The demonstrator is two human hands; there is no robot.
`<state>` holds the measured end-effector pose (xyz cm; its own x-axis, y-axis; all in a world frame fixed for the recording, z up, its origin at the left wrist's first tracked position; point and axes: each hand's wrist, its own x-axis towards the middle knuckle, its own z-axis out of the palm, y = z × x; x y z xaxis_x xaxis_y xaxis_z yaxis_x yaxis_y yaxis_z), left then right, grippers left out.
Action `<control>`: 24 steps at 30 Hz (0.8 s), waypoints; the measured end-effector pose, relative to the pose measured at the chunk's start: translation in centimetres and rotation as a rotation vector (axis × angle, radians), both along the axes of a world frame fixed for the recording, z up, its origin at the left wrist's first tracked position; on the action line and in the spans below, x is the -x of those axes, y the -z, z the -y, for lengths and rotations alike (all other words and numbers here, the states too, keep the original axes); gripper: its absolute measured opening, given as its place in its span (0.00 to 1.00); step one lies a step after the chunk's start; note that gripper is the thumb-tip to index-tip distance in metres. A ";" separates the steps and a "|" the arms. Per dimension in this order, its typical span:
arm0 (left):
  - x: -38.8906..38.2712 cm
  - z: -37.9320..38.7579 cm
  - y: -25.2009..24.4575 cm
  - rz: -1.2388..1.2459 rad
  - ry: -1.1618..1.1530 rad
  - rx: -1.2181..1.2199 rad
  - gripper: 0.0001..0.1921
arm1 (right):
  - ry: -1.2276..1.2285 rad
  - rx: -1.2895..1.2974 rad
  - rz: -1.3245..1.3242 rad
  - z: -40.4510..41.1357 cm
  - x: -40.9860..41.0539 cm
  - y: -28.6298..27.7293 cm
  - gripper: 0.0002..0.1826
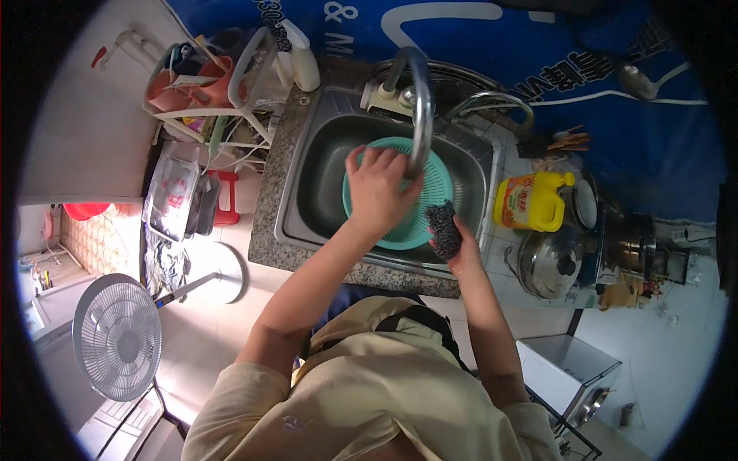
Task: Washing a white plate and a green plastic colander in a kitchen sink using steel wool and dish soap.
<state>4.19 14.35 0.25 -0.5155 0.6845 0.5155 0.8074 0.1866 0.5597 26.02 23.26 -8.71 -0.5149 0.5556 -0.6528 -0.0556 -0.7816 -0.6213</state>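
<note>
A turquoise plastic colander (pixel 435 190) sits in the stainless steel sink (pixel 323 173). My left hand (pixel 380 187) is over the colander's left side, back of the hand up and fingers bent. Its thumb lies beside the end of the curved metal faucet (pixel 424 98); whether it touches the spout is unclear. The palm is hidden, so I cannot see if anything is under it. In my right hand (pixel 466 248), at the colander's right front edge, is a dark steel wool scrubber (pixel 444 230), held by its right side.
Right of the sink stand a yellow jug (pixel 530 201) and a lidded metal pot (pixel 548 265). A white spray bottle (pixel 302 60) is at the back left, near a rack (pixel 248 109) with red mugs (pixel 216 78). A grey fan (pixel 118 340) stands on the left.
</note>
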 end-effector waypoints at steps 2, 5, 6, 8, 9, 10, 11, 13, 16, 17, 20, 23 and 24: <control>1.4 1.8 0.1 -0.021 -0.048 0.021 0.14 | 0.012 -0.005 0.001 0.1 0.1 -0.2 0.25; 4.6 5.2 0.8 0.018 -0.157 0.091 0.13 | 0.034 0.003 0.006 0.7 0.2 -0.1 0.24; 5.9 5.9 1.3 -0.013 -0.211 0.073 0.13 | 0.045 0.002 0.010 0.8 0.3 0.1 0.24; 8.6 6.7 1.9 -0.066 -0.287 0.048 0.14 | 0.060 0.018 0.022 0.7 0.1 0.8 0.24; 10.0 6.8 2.1 -0.092 -0.312 0.044 0.15 | 0.067 0.036 0.025 0.8 0.0 1.2 0.23; 11.4 6.7 2.1 -0.086 -0.313 0.060 0.15 | 0.066 0.050 0.034 0.9 0.0 1.7 0.23; 12.8 6.4 2.2 -0.062 -0.351 0.024 0.15 | 0.076 0.059 0.012 0.9 0.0 2.2 0.23; 14.4 6.0 3.6 -0.037 -0.404 0.016 0.15 | 0.073 0.094 -0.002 1.3 0.9 2.9 0.22; 13.3 4.9 6.1 0.322 -0.335 -0.288 0.21 | 0.125 0.110 0.037 1.6 2.0 3.6 0.25; 11.6 4.6 7.1 0.329 -0.338 -0.261 0.21 | 0.127 0.135 0.051 1.4 2.0 4.1 0.25; 6.2 4.9 12.8 0.781 -0.251 -0.296 0.31 | 0.063 0.189 -0.148 0.3 3.8 5.4 0.27; 1.9 8.6 23.2 0.782 -0.258 0.203 0.35 | -0.017 0.172 -0.211 0.1 6.8 7.5 0.27; 1.6 8.2 24.0 0.784 -0.265 0.222 0.35 | -0.056 0.198 -0.245 -0.3 7.3 8.5 0.26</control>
